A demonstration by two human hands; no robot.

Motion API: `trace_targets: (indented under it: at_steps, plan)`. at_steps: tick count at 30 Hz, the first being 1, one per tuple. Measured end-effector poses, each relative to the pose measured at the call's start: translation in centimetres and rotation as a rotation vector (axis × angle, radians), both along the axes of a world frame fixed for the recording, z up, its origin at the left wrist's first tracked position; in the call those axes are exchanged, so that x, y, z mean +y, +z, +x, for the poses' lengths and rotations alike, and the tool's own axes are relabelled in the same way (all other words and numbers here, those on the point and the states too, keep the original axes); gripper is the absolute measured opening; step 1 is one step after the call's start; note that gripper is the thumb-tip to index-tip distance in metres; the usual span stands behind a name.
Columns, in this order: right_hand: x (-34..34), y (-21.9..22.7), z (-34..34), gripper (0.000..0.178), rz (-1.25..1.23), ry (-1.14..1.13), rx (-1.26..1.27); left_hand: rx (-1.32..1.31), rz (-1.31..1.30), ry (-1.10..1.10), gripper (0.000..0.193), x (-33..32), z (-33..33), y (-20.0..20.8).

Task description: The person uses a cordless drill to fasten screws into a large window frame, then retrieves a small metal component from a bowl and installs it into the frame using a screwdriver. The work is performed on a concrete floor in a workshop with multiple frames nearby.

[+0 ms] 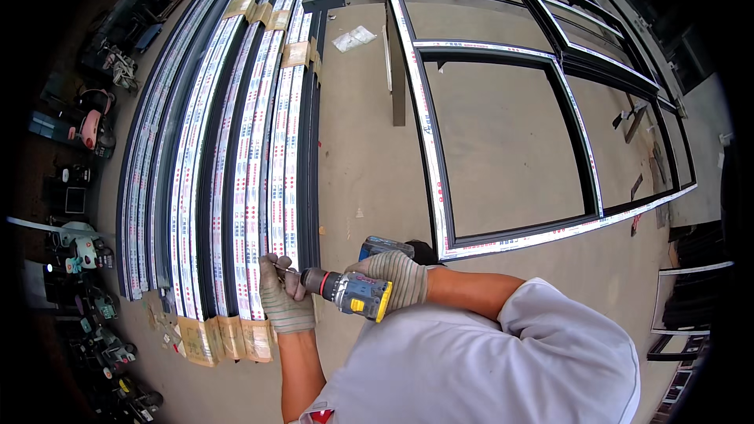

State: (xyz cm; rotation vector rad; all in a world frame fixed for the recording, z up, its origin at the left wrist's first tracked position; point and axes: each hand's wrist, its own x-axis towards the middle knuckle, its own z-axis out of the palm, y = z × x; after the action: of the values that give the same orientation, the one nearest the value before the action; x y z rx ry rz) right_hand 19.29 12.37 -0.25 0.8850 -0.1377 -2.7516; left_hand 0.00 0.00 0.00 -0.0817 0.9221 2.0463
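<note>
A cordless drill [345,289], dark blue with yellow parts and a red ring by its black chuck, is held in front of my body and points left. My right hand [399,276], in a striped work glove, is wrapped around it. My left hand [287,302], gloved too, is closed just ahead of the chuck, by the thin bit. Its thumb and fingers come together at the bit's tip; whatever they pinch is too small to make out. Behind the left hand lie long film-covered profiles [253,212].
Brown cardboard wraps [224,339] bind the profile ends. Right of the stack stands a large window frame [514,242] in dark profile with white film. A crumpled plastic bag [354,38] lies on the concrete floor [365,180]. Machines and a pink scooter [96,126] line the left side.
</note>
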Motion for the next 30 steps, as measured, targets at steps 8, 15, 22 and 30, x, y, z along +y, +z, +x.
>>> trace_targets:
  at_steps: [8,15,22,30]
  plan:
    - [5.7,-1.0,-4.7,0.018,-0.122,-0.204,-0.073,-0.014,0.058,-0.243,0.027,9.2,-7.1,-1.4]
    - [11.7,-0.7,-10.7,0.017,0.005,-0.341,-0.057,0.058,-0.079,-0.372,0.025,17.8,-14.3,-0.2]
    - [18.4,0.6,-11.3,0.022,-0.036,-0.605,-0.027,0.025,-0.052,-0.522,0.026,29.5,-15.0,1.3]
    - [25.5,0.2,-12.5,0.021,0.088,-0.96,-0.013,0.023,-0.033,-0.843,0.035,42.8,-14.1,1.6]
